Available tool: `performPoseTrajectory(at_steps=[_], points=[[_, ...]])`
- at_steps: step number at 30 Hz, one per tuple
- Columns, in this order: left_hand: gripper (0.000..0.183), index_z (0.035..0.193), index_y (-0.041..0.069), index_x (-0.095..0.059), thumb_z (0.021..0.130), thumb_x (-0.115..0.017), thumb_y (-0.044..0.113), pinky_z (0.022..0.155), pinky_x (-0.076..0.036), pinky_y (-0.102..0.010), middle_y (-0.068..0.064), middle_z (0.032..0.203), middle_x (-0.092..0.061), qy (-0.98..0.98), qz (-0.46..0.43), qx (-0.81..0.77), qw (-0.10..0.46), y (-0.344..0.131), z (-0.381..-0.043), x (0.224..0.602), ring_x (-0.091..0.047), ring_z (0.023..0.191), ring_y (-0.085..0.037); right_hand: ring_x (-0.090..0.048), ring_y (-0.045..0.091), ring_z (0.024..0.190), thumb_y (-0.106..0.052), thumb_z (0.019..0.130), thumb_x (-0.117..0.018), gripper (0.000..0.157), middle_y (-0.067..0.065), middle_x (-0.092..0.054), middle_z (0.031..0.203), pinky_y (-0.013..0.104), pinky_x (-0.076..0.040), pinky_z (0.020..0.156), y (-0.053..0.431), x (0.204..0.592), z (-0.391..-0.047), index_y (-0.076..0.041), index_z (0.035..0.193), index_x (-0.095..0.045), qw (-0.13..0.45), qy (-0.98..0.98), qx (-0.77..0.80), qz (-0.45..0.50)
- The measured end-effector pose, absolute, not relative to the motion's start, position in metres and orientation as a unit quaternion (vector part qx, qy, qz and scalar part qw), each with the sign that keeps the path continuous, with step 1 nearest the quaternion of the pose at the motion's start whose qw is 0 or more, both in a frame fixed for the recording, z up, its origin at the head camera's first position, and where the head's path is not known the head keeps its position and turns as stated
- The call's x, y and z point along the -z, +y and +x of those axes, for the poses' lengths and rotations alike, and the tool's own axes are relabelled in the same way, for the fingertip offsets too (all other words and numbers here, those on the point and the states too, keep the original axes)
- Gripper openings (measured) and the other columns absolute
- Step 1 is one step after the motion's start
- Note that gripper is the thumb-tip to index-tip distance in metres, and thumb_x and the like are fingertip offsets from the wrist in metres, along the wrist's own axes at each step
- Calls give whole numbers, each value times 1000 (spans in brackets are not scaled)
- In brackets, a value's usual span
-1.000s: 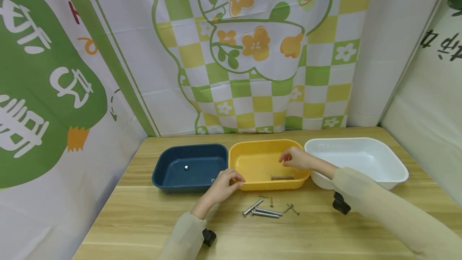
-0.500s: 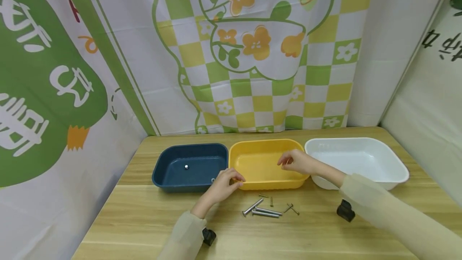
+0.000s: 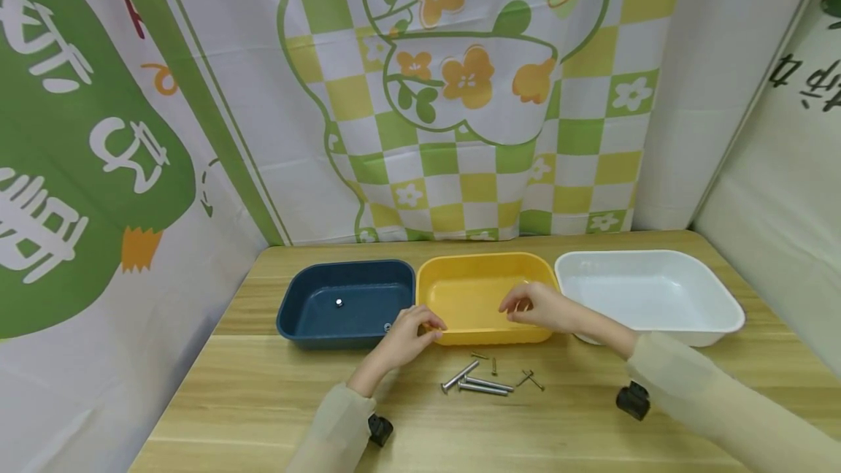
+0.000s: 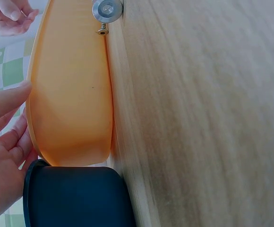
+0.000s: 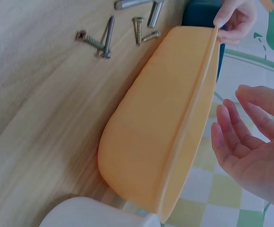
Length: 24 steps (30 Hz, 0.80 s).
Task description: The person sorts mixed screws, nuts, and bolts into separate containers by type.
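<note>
My left hand (image 3: 403,339) pinches the near left rim of a yellow plastic bin (image 3: 489,338), thumb outside and fingers inside, as the left wrist view shows. Over the right part of that bin hovers my right hand (image 3: 544,308), its fingers loosely bent; the right wrist view (image 5: 262,146) shows nothing between them. On the table before the bin lie several long silver bolts (image 3: 484,390). Small brass-coloured screws (image 5: 138,32) lie close by, and two more, darker screws (image 5: 107,40) cross each other to their right.
A dark blue bin (image 3: 342,344) stands left of the yellow one, with two small nuts (image 3: 339,303) inside. To the right stands a white bin (image 3: 647,287). Behind the wooden table (image 3: 263,400) hangs a printed curtain (image 3: 460,188).
My right hand has drawn back slightly toward the front of the yellow bin. A bolt seen inside that bin a second ago is out of sight now. My left hand stays put.
</note>
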<state>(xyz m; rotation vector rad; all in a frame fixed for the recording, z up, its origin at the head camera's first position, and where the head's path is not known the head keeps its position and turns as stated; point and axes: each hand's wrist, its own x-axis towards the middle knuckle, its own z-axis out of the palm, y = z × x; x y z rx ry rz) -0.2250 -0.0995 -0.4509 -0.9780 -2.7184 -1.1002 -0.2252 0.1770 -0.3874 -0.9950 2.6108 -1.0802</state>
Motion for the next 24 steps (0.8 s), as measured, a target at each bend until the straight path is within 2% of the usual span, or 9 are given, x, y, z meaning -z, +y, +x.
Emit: performPoseTrajectory(at_steps=[14,24], points=[[6,90,10,-66,86,-62,12,86,-34,-36,0,87,-60,-879,-318,354,24,-100,-225,452,-54,83,-14,-57,7,72,1,82,-61,10,16,-65,87,24,-50,64,167,390,-205,5,90,-65,64,846,379,-369],[6,90,9,-66,85,-63,12,87,-34,-36,-1,87,-60,-879,-317,355,22,-99,-225,450,-54,83,-14,-58,9,78,-1,82,-61,10,12,-64,87,23,-50,68,163,399,-190,2,91,-66,64,840,378,-383]])
